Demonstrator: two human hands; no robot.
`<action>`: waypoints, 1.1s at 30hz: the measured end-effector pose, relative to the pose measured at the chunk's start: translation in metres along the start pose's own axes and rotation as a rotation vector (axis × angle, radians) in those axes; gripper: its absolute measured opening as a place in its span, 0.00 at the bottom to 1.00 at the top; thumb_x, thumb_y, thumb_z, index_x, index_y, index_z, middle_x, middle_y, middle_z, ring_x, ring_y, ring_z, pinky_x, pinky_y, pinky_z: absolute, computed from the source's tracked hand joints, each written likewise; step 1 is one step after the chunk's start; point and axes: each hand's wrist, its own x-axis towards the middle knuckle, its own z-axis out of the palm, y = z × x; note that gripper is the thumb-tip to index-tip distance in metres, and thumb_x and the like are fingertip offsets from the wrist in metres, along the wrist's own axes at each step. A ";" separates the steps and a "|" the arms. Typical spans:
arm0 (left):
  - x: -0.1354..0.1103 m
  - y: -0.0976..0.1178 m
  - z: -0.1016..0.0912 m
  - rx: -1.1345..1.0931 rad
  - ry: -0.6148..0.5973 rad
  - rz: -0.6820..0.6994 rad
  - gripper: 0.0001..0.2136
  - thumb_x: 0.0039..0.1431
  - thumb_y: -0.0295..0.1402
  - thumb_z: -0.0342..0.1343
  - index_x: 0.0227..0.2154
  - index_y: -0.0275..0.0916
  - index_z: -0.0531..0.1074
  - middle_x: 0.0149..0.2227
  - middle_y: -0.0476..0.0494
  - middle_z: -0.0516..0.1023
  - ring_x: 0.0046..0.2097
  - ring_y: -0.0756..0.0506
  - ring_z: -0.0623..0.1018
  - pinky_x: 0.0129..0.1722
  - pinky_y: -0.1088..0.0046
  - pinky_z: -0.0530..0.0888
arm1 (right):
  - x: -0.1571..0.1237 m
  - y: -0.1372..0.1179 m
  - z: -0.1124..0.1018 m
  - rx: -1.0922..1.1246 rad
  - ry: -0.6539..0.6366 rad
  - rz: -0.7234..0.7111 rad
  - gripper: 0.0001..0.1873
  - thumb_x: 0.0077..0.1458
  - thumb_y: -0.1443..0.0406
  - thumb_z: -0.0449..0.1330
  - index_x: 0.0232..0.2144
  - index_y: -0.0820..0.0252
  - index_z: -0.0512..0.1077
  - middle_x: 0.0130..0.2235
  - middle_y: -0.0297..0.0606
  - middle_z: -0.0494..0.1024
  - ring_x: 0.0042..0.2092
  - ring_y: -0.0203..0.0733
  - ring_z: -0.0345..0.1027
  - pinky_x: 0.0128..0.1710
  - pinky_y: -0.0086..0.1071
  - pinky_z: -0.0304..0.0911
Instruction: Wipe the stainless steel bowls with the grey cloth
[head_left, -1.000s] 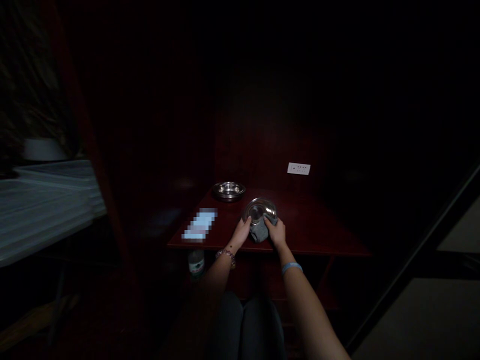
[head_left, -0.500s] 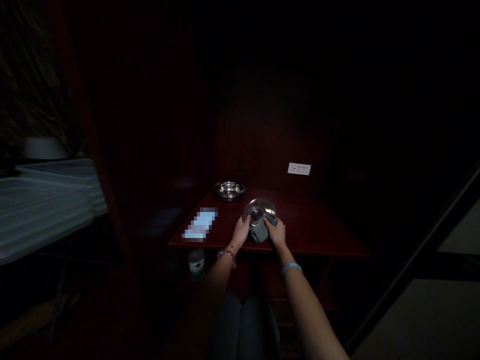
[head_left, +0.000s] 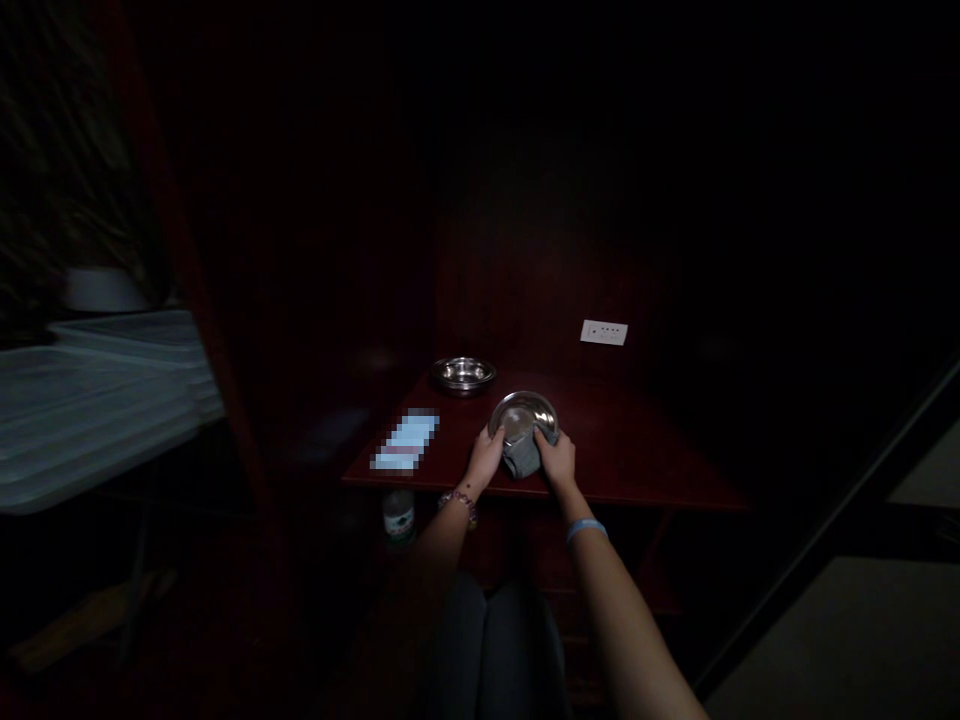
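Note:
A shiny round metal bowl [head_left: 517,417] is held tilted toward me, close above the front of the dark red desk [head_left: 637,460]. My left hand [head_left: 486,456] grips its left rim, thumb on the inner side. On the right, my right hand [head_left: 556,458] is closed round a grey cloth [head_left: 524,458] and presses it against the bowl's lower right rim. The cloth hangs down between both hands. Farther back on the desk stand metal bowls [head_left: 463,374], apparently stacked.
A blurred-out bright rectangle [head_left: 407,440], perhaps a phone, lies at the desk's left. Below the front edge is a bottle [head_left: 399,518]. A white socket panel [head_left: 604,332] is on the back wall. Stacked clear plastic trays [head_left: 112,410] stand far left, beyond a dark red partition.
The view has shifted slightly, so the scene sits a little farther right and higher. Both hands keep their hold on bowl and cloth; the bowl's tilt looks slightly different.

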 end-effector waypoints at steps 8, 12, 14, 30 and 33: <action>0.000 0.000 -0.002 0.069 -0.005 0.007 0.17 0.54 0.34 0.56 0.46 0.35 0.72 0.49 0.37 0.77 0.52 0.43 0.75 0.56 0.65 0.66 | 0.000 -0.002 -0.001 0.004 -0.008 0.020 0.21 0.51 0.54 0.58 0.40 0.63 0.77 0.38 0.46 0.80 0.40 0.47 0.75 0.40 0.32 0.67; -0.001 0.002 -0.001 0.098 0.006 -0.016 0.17 0.51 0.33 0.59 0.44 0.34 0.73 0.47 0.36 0.78 0.50 0.42 0.76 0.54 0.65 0.68 | 0.000 -0.003 -0.002 0.017 -0.023 0.034 0.21 0.51 0.54 0.58 0.41 0.62 0.77 0.39 0.45 0.80 0.41 0.46 0.75 0.40 0.31 0.67; -0.002 0.003 -0.001 0.101 -0.009 -0.012 0.16 0.50 0.32 0.59 0.43 0.33 0.73 0.45 0.36 0.78 0.48 0.42 0.77 0.53 0.65 0.69 | 0.000 -0.003 -0.002 0.030 -0.022 0.028 0.21 0.52 0.54 0.58 0.41 0.62 0.76 0.39 0.44 0.80 0.41 0.46 0.74 0.41 0.31 0.66; -0.002 0.001 -0.002 0.095 -0.033 0.049 0.15 0.49 0.27 0.58 0.43 0.34 0.73 0.44 0.38 0.79 0.48 0.44 0.76 0.55 0.65 0.68 | 0.000 0.000 -0.001 0.064 -0.014 0.002 0.21 0.52 0.54 0.58 0.42 0.62 0.76 0.40 0.44 0.80 0.42 0.46 0.74 0.42 0.32 0.67; -0.001 -0.001 -0.002 0.089 -0.046 0.045 0.16 0.49 0.26 0.57 0.43 0.33 0.72 0.45 0.38 0.78 0.48 0.44 0.76 0.55 0.65 0.68 | 0.000 0.000 -0.001 0.053 -0.005 0.013 0.20 0.52 0.54 0.58 0.41 0.63 0.76 0.39 0.45 0.80 0.42 0.46 0.74 0.41 0.32 0.67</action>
